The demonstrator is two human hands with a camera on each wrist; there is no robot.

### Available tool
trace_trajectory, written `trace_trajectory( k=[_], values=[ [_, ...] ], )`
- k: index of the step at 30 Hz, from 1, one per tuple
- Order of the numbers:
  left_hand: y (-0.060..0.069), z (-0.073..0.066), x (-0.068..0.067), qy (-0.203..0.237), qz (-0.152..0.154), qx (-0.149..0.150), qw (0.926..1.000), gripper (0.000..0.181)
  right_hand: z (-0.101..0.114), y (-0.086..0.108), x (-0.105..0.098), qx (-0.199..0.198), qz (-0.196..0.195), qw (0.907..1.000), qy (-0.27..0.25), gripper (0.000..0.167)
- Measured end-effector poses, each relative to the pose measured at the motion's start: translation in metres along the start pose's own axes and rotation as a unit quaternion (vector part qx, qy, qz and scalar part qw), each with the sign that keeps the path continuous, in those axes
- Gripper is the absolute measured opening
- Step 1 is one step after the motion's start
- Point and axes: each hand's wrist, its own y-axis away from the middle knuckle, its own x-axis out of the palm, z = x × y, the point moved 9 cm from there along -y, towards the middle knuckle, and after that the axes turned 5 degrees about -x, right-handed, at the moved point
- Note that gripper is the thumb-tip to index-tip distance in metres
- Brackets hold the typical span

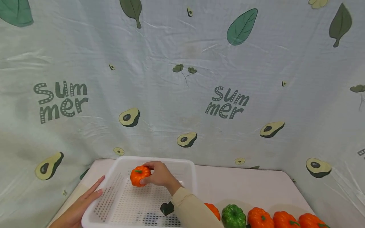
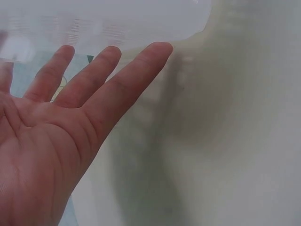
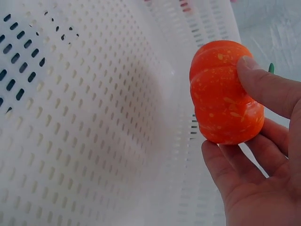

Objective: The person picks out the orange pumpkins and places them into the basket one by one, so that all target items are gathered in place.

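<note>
My right hand holds a small orange pumpkin with a green stem, over the inside of a white perforated plastic basket. In the right wrist view, the thumb lies on one side of the pumpkin and the fingers on the other; its skin is ribbed and yellow-speckled. My left hand is at the basket's left outer side, fingers extended. The left wrist view shows those straight fingers against or very near the basket wall; exact contact is hard to tell.
Right of the basket, along the table's near edge, stand a green pumpkin and several orange pumpkins, one partly behind my right sleeve. A printed curtain hangs behind and beside the table.
</note>
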Motion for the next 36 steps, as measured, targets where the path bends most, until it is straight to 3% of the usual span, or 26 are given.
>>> trace_trajectory(
  k=[12,21,31,36],
  values=[
    [-0.001,0.001,-0.004,-0.002,-0.037,-0.002,0.9993,0.093,0.004,-0.003,0.009,0.004,-0.011,0.9998,0.016,0.055],
    [-0.004,0.0,-0.007,-0.008,-0.06,0.003,0.9981,0.089,0.002,-0.007,0.014,0.008,-0.021,0.9996,0.018,0.055],
    [-0.005,-0.001,-0.007,-0.058,-0.014,0.012,0.9982,0.081,0.005,-0.01,0.017,0.01,-0.03,0.9995,0.001,0.054],
    [-0.004,-0.001,-0.005,-0.054,-0.013,0.01,0.9984,0.084,0.006,-0.01,0.02,0.012,-0.035,0.9993,0.005,0.053]
  ],
)
